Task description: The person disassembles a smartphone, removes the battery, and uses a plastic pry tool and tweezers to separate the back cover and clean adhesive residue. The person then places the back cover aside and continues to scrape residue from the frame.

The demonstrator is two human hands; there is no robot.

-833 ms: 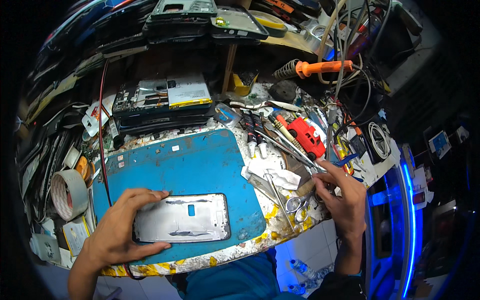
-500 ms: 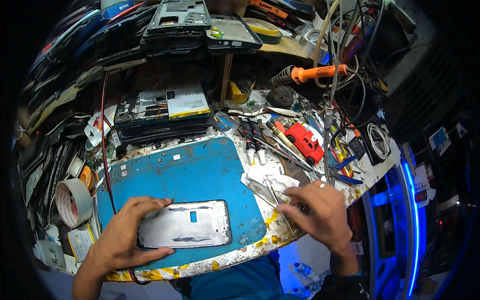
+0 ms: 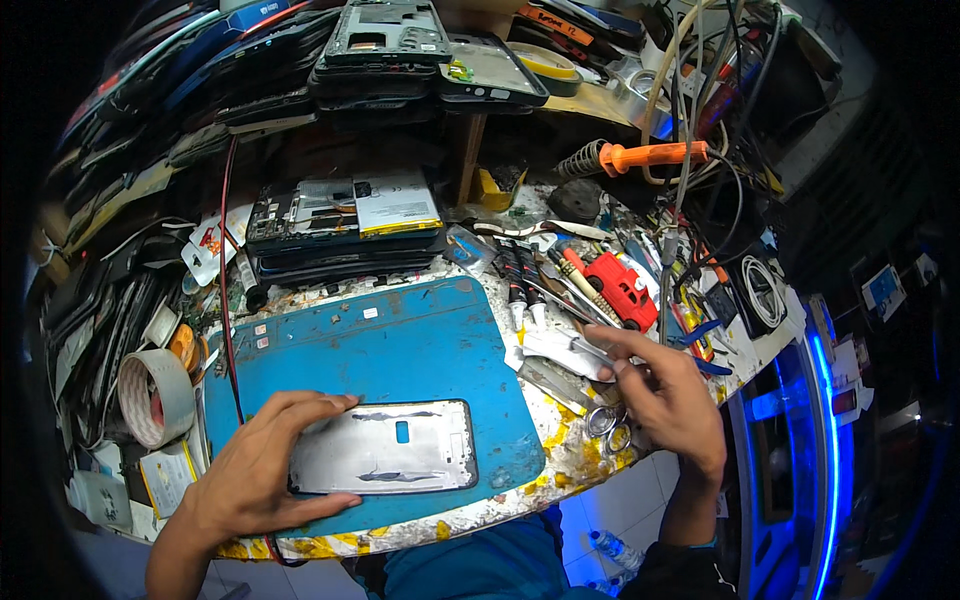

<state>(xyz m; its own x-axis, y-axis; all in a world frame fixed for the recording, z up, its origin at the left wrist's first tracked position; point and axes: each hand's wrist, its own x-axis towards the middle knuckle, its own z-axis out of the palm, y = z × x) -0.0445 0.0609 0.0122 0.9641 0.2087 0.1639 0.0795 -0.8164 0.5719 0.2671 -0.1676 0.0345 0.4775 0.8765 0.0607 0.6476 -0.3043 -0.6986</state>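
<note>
My left hand [image 3: 258, 455] grips the left end of a silver-grey phone frame [image 3: 385, 447] with dark edges, thumb along the near side and fingers along the far side. It lies flat on a blue work mat [image 3: 400, 345], showing two dark smears and a small rectangular opening. To the right of the mat, my right hand [image 3: 655, 395] is closed in a pinch on thin metal tweezers [image 3: 592, 348], partly hidden by the fingers. Beneath its fingers are crumpled white paper [image 3: 562, 352], a flat metal blade [image 3: 552, 385] and scissors [image 3: 607, 422] with ring handles.
Stacked phone parts [image 3: 345, 235] stand behind the mat. At the left is a tape roll [image 3: 157, 398]. Black tubes [image 3: 520, 275], a red toy car [image 3: 620, 290] and blue-handled pliers [image 3: 705, 345] crowd the right. An orange soldering iron [image 3: 650, 155] hangs above, among cables.
My right hand has taken up the tweezers from the bench and raised them, uncovering the scissors. My left hand keeps its grip on the phone frame. The whole view has shifted slightly.
</note>
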